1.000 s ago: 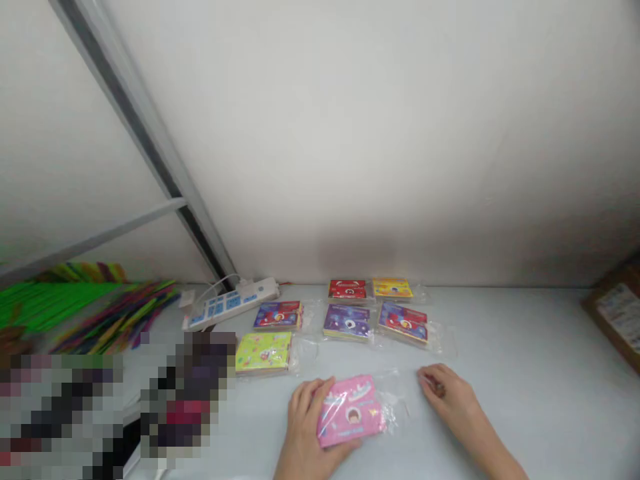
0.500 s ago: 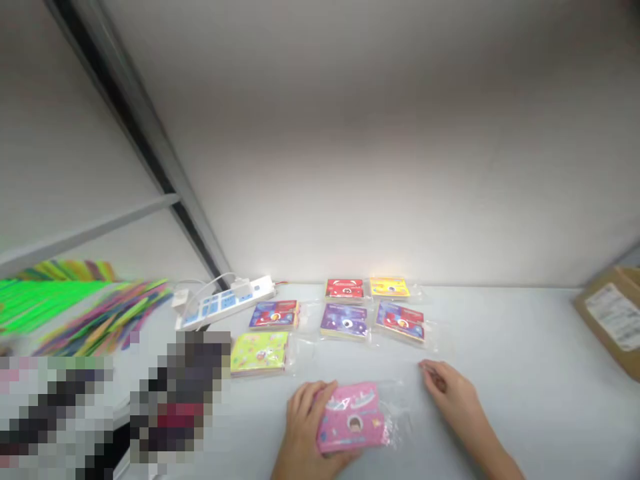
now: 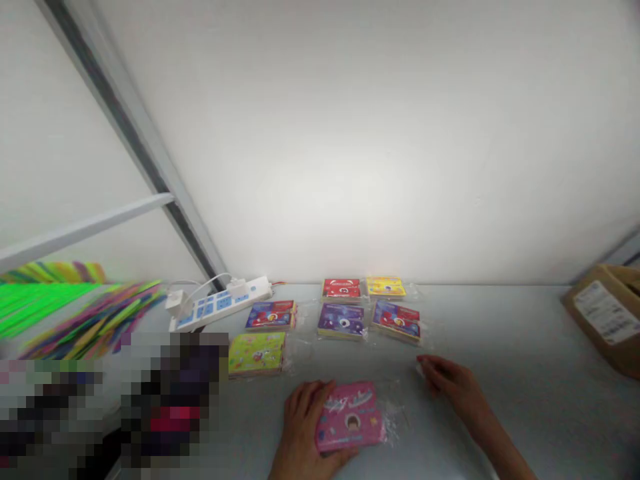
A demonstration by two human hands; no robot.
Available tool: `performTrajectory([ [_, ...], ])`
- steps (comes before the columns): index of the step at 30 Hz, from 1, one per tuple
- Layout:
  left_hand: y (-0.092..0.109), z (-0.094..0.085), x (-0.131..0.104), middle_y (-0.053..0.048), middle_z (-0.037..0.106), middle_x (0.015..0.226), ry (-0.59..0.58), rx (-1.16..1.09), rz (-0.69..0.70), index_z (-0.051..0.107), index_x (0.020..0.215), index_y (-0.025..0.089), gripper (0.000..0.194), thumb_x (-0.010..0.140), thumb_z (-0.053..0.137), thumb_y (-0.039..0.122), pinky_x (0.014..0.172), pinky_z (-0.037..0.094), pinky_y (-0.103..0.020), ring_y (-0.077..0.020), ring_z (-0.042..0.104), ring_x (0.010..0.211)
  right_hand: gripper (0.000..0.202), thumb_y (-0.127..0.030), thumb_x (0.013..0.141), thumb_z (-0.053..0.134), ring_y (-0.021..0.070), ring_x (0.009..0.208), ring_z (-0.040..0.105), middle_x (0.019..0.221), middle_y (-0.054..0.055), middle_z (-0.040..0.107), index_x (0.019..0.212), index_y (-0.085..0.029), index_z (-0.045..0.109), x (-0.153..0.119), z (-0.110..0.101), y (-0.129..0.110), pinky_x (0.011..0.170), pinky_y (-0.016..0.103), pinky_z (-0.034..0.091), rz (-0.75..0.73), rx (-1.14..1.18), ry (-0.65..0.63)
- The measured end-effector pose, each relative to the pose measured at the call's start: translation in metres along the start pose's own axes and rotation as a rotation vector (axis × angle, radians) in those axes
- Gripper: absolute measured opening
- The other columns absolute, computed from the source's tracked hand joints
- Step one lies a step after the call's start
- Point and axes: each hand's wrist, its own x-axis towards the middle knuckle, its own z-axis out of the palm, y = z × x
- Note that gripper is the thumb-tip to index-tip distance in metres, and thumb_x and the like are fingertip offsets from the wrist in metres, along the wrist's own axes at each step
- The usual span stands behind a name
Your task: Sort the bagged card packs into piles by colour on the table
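My left hand [image 3: 305, 427] rests over the left edge of a pink booklet [image 3: 347, 417] in a clear plastic sleeve, thumb at its near side and fingers at its far side. The sleeve's loose, crinkled end [image 3: 397, 413] spreads to the right of the booklet. Off to the right and apart from it, my right hand [image 3: 450, 380] is closed in a pinch above the table. A pale sliver shows below its fingertips, too small to name. Beyond the hands lie more sleeved booklets: a green one [image 3: 257, 353], a purple one [image 3: 341, 320] and a blue-and-red one [image 3: 397, 321].
Farther back are a red booklet [image 3: 341, 289], a yellow booklet [image 3: 386, 287] and another blue-and-red booklet [image 3: 271, 315]. A white power strip [image 3: 220, 303] with plugs sits at the back left, near colourful strips [image 3: 95, 320]. An open cardboard box [image 3: 607, 317] stands at right.
The view has shifted slightly and the wall looks brighter. My right hand has turned a little, and a pale sliver now shows at its fingertips. My left hand stays on the pink booklet.
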Motion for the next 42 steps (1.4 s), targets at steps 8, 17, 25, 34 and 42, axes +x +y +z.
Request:
performTrajectory([
  [8, 0.0, 0.001, 0.001, -0.011, 0.054, 0.115, 0.014, 0.019, 0.016, 0.048, 0.123, 0.021, 0.072, 0.063, 0.067, 0.057, 0.091, 0.041, -0.047, -0.0305, 0.046, 0.107, 0.046, -0.049, 0.069, 0.058, 0.0136, 0.043, 0.053, 0.049, -0.001, 0.059, 0.092, -0.01, 0.067, -0.03, 0.02, -0.02, 0.05, 0.027, 0.044, 0.088, 0.083, -0.354],
  [17, 0.0, 0.001, 0.002, -0.01, 0.054, 0.115, 0.019, 0.016, 0.009, 0.048, 0.123, 0.023, 0.072, 0.062, 0.069, 0.055, 0.09, 0.041, -0.045, -0.0301, 0.047, 0.107, 0.05, -0.046, 0.077, 0.048, 0.0165, 0.058, 0.06, 0.089, 0.009, 0.07, 0.115, -0.015, 0.058, -0.027, 0.011, -0.017, 0.044, 0.025, 0.045, 0.029, 0.027, -0.471],
  [25, -0.003, 0.001, -0.002, -0.009, 0.048, 0.119, 0.081, -0.117, -0.054, 0.044, 0.125, 0.024, 0.07, 0.064, 0.07, 0.046, 0.094, 0.04, -0.045, -0.0291, 0.043, 0.112, 0.04, -0.033, 0.072, 0.053, 0.0217, 0.079, 0.061, 0.104, 0.012, 0.061, 0.107, -0.017, 0.062, 0.001, -0.009, 0.021, 0.079, 0.037, 0.048, -0.265, -0.458, 0.103],
  [34, -0.007, 0.01, 0.0, -0.008, 0.049, 0.116, 0.287, -0.177, -0.152, 0.048, 0.122, 0.024, 0.064, 0.065, 0.07, 0.042, 0.095, 0.037, -0.048, -0.0287, 0.043, 0.11, 0.025, -0.03, 0.076, 0.048, 0.0189, 0.063, 0.059, 0.071, 0.007, 0.063, 0.084, -0.015, 0.066, 0.002, -0.005, 0.013, 0.063, 0.031, 0.049, -0.306, -0.427, -0.027],
  [42, -0.004, 0.007, 0.001, -0.009, 0.047, 0.115, 0.246, -0.176, -0.143, 0.046, 0.122, 0.023, 0.065, 0.065, 0.071, 0.039, 0.094, 0.037, -0.049, -0.0291, 0.042, 0.109, 0.016, -0.022, 0.074, 0.051, 0.0174, 0.072, 0.058, 0.085, 0.006, 0.064, 0.082, -0.018, 0.064, -0.016, 0.023, -0.014, 0.07, 0.029, 0.047, -0.357, -0.3, -0.272],
])
